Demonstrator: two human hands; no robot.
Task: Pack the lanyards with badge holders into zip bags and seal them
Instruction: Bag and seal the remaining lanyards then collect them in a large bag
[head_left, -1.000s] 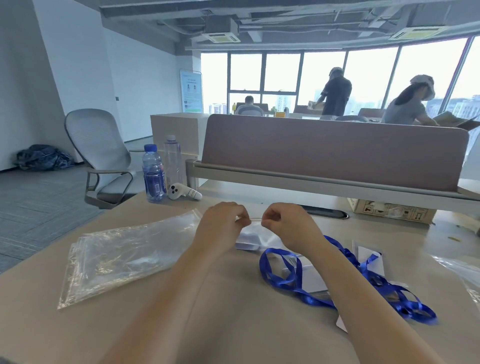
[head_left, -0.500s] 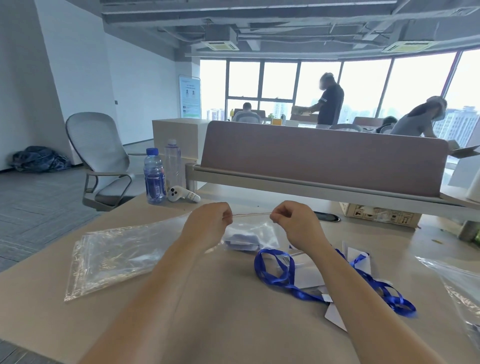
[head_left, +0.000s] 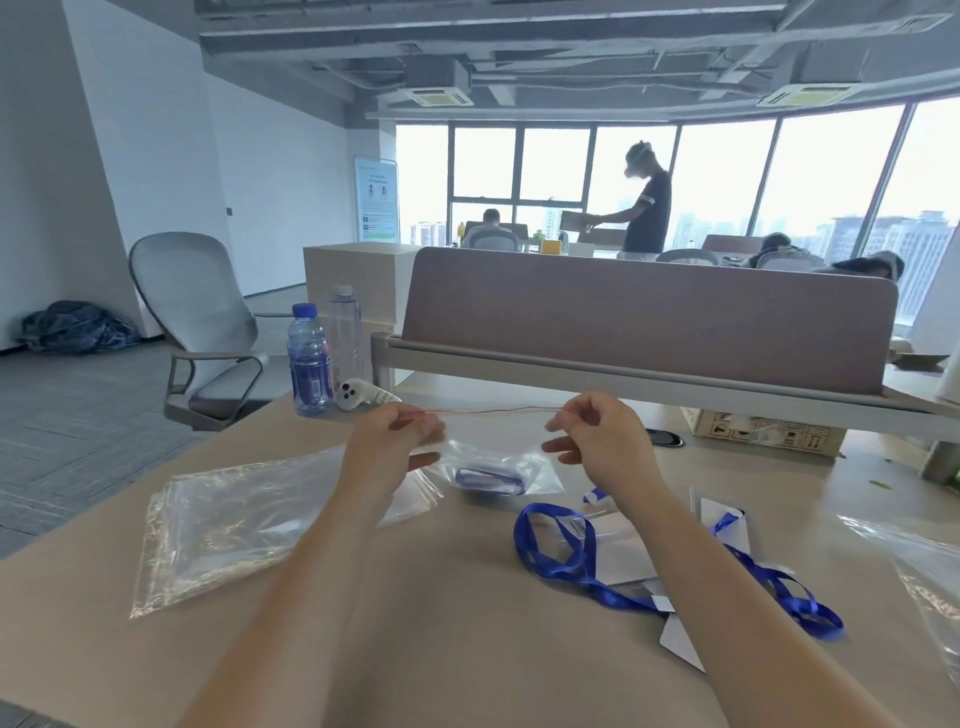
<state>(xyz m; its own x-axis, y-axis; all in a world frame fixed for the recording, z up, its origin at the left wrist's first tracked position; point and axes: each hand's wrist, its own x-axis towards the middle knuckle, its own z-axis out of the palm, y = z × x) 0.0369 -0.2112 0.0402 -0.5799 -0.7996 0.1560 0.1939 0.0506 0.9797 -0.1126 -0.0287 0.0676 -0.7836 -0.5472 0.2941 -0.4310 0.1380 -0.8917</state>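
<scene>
Pinching each end of the zip bag's (head_left: 535, 470) red-lined top, our left hand (head_left: 400, 441) and right hand (head_left: 597, 436) hold it taut above the table (head_left: 457, 634), a blue lanyard (head_left: 488, 480) inside, so we judge sealing is in hand and next calls for pressing along the strip.

Both forearms bare, reaching fwd from bottom edge; hands level, apart. L hand (head_left: 397, 441): thumb + index pinch left end of zip bag (head_left: 540, 470) top edge, other fingers loosely curled. R hand (head_left: 605, 436): same pinch at right end, lower fingers spread below.
</scene>
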